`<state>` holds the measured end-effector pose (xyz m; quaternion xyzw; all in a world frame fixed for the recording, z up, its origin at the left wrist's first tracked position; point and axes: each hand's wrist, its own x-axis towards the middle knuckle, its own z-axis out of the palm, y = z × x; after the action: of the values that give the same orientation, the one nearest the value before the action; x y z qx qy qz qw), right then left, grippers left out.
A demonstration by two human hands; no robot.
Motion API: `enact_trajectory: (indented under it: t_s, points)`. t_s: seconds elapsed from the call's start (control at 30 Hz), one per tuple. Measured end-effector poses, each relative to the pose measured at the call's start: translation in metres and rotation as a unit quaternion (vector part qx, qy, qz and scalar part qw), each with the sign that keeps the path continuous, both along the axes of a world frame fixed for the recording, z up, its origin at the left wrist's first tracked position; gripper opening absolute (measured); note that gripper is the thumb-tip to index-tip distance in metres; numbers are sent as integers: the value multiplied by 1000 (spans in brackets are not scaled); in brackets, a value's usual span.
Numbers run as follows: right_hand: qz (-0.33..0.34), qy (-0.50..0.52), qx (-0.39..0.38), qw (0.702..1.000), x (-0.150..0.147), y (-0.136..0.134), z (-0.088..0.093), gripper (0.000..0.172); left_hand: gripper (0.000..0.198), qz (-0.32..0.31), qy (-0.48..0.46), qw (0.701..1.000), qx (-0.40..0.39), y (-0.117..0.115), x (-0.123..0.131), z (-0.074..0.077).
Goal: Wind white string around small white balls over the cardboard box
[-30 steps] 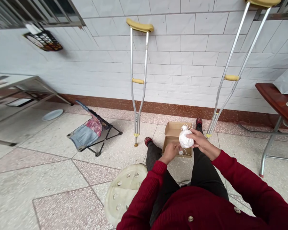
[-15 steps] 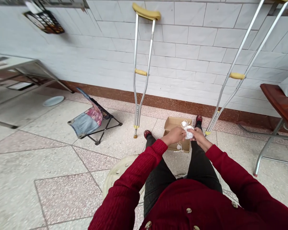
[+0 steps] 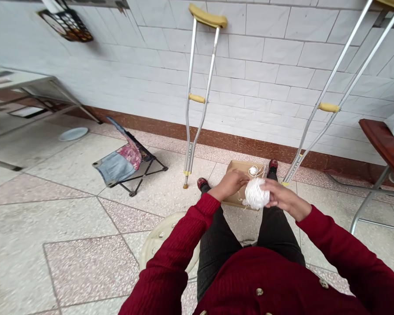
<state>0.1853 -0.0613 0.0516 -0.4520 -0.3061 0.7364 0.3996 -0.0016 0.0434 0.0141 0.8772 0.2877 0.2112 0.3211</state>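
A ball of white yarn (image 3: 257, 193) is held up over an open cardboard box (image 3: 233, 200) on the floor. My right hand (image 3: 282, 196) grips the ball from its right side. Just left of the ball, my left hand (image 3: 232, 183) has its fingers pressed together; what they hold, if anything, is too small to make out. In the box's far part lies a small white ball with loose cord (image 3: 253, 170). Another white bit in the box is mostly hidden behind the yarn ball.
Two crutches, one at the centre (image 3: 197, 98) and one at the right (image 3: 328, 107), lean on the tiled wall. A folding chair (image 3: 116, 167) stands left, a pale round stool (image 3: 151, 240) beside my leg. A red-brown table (image 3: 381, 144) is at the right, another table (image 3: 36, 83) at far left.
The yarn ball has come up closer to me and looks larger. My hands have moved apart: the left one is off the ball, while the right one still holds it.
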Motion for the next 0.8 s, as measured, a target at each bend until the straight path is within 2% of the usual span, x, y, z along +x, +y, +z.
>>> enact_trajectory:
  t_s: [0.07, 0.13, 0.23, 0.33, 0.43, 0.57, 0.63, 0.7, 0.8]
  points:
    - [51, -49, -16, 997, -3, -13, -17, 36, 21, -8, 28, 997, 65, 8, 3, 15]
    - [54, -125, -22, 990, -3, -14, -41, 34, 23, -17, 51, 994, 90, 12, 7, 24]
    - [-16, -259, -1, 966, 1, 3, -73, 34, 24, -16, 60, 997, 45, 12, 13, 24]
    - [-133, -276, 18, 952, 5, 34, -83, 39, 24, -14, 58, 997, -57, 3, 18, 14]
    - [-193, -158, 14, 968, 9, 60, -69, 37, 27, -43, 20, 988, -148, -9, 16, 5]
    - [-147, 3, 31, 989, 16, 70, -32, 27, 27, -23, -55, 982, -178, -17, 5, 2]
    - [-127, 10, 50, 991, 19, 65, -16, 28, 25, -16, -70, 985, -158, -14, 0, 6]
    - [-121, -11, 66, 990, 21, 60, -4, 31, 22, 8, -69, 992, -103, -8, -3, 12]
    - [-163, -35, 64, 984, 24, 56, 0, 27, 20, 39, -47, 997, -40, -2, -5, 21]
